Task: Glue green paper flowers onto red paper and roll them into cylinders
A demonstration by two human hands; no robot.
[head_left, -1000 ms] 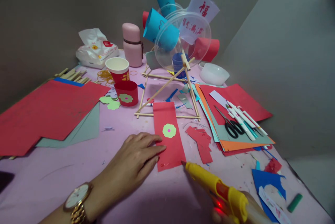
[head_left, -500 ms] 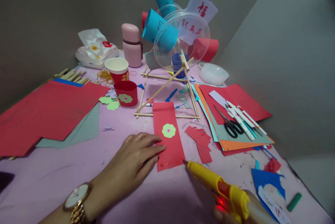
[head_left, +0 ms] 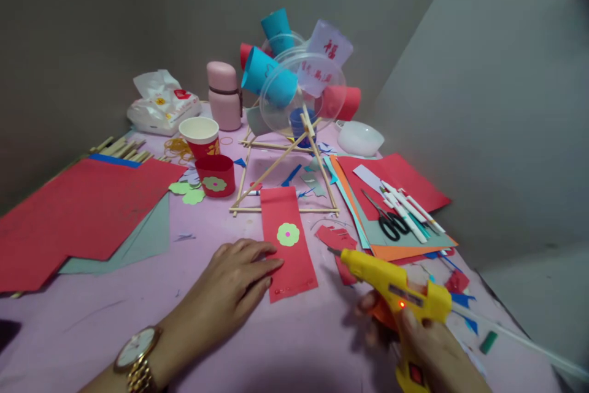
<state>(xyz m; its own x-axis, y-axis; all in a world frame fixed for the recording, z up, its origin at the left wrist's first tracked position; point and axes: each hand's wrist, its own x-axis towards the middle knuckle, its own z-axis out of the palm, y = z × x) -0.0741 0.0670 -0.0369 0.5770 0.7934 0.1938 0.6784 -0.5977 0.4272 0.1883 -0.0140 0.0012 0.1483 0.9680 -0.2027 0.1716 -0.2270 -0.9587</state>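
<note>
My left hand [head_left: 230,286] lies flat on the pink table, fingers spread, its fingertips pressing the left edge of a red paper strip [head_left: 288,243] that carries a green paper flower [head_left: 288,234]. A gold watch sits on that wrist. My right hand [head_left: 432,350] grips a yellow glue gun [head_left: 396,282], lifted off the table, nozzle pointing left a little to the right of the strip. A red light glows on the gun.
Behind the strip stands a stick frame [head_left: 285,172] carrying a clear plastic wheel with blue and red cups [head_left: 294,83]. Red cups [head_left: 209,157], a pink flask [head_left: 223,95], a tissue pack, red sheets [head_left: 78,209], scissors [head_left: 384,218] and pens on stacked paper surround it.
My right hand has raised the glue gun and drawn its nozzle away from the strip's lower right corner, toward the right. The view has tilted up slightly. My left hand keeps its place.
</note>
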